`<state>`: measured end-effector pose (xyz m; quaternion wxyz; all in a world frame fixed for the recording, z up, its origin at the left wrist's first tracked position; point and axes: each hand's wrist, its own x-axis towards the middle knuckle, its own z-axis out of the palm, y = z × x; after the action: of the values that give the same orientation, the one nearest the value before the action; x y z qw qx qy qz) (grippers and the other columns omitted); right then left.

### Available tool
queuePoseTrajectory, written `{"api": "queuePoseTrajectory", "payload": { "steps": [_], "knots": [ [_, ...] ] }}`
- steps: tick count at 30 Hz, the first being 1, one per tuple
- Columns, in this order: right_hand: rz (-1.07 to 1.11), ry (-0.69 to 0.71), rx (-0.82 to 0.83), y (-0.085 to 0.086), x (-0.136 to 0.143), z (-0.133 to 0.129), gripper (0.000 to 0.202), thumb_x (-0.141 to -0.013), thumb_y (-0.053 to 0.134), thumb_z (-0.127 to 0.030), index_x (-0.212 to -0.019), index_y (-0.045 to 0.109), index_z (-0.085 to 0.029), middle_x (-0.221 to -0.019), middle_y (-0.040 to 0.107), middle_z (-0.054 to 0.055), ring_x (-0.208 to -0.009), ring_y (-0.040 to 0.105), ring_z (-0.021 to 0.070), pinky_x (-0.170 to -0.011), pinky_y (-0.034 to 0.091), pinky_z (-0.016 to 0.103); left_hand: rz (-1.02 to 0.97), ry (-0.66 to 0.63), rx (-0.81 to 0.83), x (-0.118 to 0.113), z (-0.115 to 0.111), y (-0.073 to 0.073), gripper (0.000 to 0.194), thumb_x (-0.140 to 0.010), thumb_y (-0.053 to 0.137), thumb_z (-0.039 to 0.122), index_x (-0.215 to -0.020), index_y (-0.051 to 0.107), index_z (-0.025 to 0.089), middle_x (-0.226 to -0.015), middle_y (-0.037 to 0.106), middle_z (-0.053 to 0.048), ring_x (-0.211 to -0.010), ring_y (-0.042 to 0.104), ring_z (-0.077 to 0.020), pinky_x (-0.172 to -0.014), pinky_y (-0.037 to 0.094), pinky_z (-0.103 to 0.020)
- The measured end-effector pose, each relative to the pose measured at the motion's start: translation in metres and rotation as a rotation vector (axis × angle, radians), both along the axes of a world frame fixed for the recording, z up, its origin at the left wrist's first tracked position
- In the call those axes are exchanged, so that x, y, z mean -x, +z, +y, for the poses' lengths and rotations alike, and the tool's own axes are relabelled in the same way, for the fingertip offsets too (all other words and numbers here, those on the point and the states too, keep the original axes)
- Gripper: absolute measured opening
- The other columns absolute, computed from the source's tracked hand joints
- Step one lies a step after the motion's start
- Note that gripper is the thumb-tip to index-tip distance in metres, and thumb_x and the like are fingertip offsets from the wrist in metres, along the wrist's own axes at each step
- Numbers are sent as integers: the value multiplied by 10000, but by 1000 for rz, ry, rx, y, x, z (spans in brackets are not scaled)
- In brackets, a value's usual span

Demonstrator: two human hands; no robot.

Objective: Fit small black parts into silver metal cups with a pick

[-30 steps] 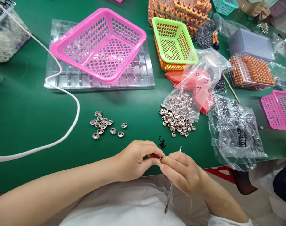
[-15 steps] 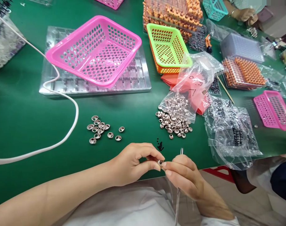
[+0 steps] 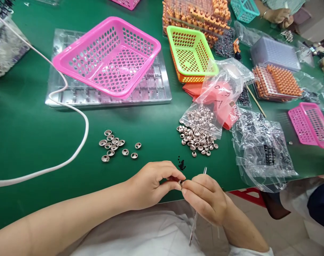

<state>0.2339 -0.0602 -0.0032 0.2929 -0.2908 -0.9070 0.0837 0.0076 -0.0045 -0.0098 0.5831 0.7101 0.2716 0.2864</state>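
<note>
Between thumb and forefinger, my left hand [image 3: 153, 185] pinches a small silver metal cap [image 3: 180, 182], mostly covered by fingertips. My right hand [image 3: 207, 199] touches the same cap with its fingertips and is closed around metal tweezers [image 3: 193, 227], whose tips point away past the knuckles. Just beyond my fingers lie tiny black pieces [image 3: 181, 165]. Farther out, a heap of silver caps [image 3: 196, 138] spills from a clear plastic bag [image 3: 217, 92]. To the left, a loose group of silver caps [image 3: 114, 141] with holes rests on the green table [image 3: 151, 128].
A pink basket [image 3: 113, 71] sits on a metal tray [image 3: 162, 90]; a white cord [image 3: 84, 131] curves at left. Beyond are a green basket [image 3: 191, 53] and stacked orange parts [image 3: 196, 17]. Plastic bags [image 3: 260, 153] and a pink basket [image 3: 308, 122] lie right. Another person's hands [image 3: 279, 16] show far right.
My right fingers have shifted slightly left over the cap, hiding more of it. The tweezers' rear end has swung left. The rest of the table looks the same.
</note>
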Motion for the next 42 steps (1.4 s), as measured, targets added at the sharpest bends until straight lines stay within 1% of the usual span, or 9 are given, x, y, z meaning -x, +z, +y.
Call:
{"api": "queuePoseTrajectory", "payload": {
  "steps": [3,6,8,11,15,26,31,36,42],
  "knots": [
    [101,35,-23,1,7,8,233,-922,484,-74,-1104,630,-79,-932,731,136,-881,641,202,-671,584,321,-5,18,12,-1,0,-3,124,-916,627,167,-970,738,174,-818,732,-49,-737,671,-141,-687,546,-224],
    [205,7,63,-3,9,8,283,-921,496,-49,-1177,605,-99,-922,724,107,-868,646,179,-714,588,317,-14,20,127,-1,0,-2,115,-903,647,193,-953,749,173,-825,731,-43,-725,670,-134,-669,542,-215],
    [317,-80,137,-6,8,5,308,-909,548,-49,-1195,598,-150,-935,714,80,-833,653,164,-716,584,322,-15,19,270,-1,2,1,103,-871,682,203,-934,752,160,-828,727,-43,-725,673,-137,-670,552,-221],
    [501,-310,194,-11,5,-2,340,-852,675,-71,-1150,607,-220,-939,687,47,-776,648,163,-686,574,347,-44,33,478,-2,3,4,119,-826,718,209,-918,748,139,-830,718,-45,-735,676,-148,-693,576,-247],
    [616,-472,183,-16,7,-9,334,-809,715,-48,-1080,617,-217,-939,661,40,-767,635,171,-650,557,349,-81,42,616,-2,3,5,134,-795,742,200,-910,742,133,-825,708,-35,-731,671,-139,-706,581,-251],
    [586,-433,179,-14,13,-14,364,-791,670,49,-1074,631,-178,-944,666,52,-759,636,162,-629,545,349,-122,35,766,-4,3,7,166,-759,779,185,-908,727,133,-787,713,-19,-731,658,-131,-717,570,-251],
    [564,-430,183,-13,14,-14,365,-807,674,34,-1087,635,-197,-929,676,39,-755,648,162,-633,563,355,-113,26,854,-3,3,7,162,-761,770,183,-907,721,133,-795,705,-12,-743,663,-127,-743,562,-251],
    [528,-321,138,-16,13,-16,397,-807,664,53,-1144,631,-156,-1024,723,82,-834,679,179,-655,589,358,-63,15,775,-2,3,8,169,-774,756,204,-927,727,136,-791,695,-11,-748,656,-131,-742,555,-251],
    [292,-149,24,-11,11,-14,275,-869,625,-3,-1115,661,-120,-1025,763,102,-944,677,196,-691,602,329,7,1,417,0,2,7,140,-841,708,211,-953,754,141,-858,719,-45,-751,667,-138,-707,555,-239]
  ]
}}
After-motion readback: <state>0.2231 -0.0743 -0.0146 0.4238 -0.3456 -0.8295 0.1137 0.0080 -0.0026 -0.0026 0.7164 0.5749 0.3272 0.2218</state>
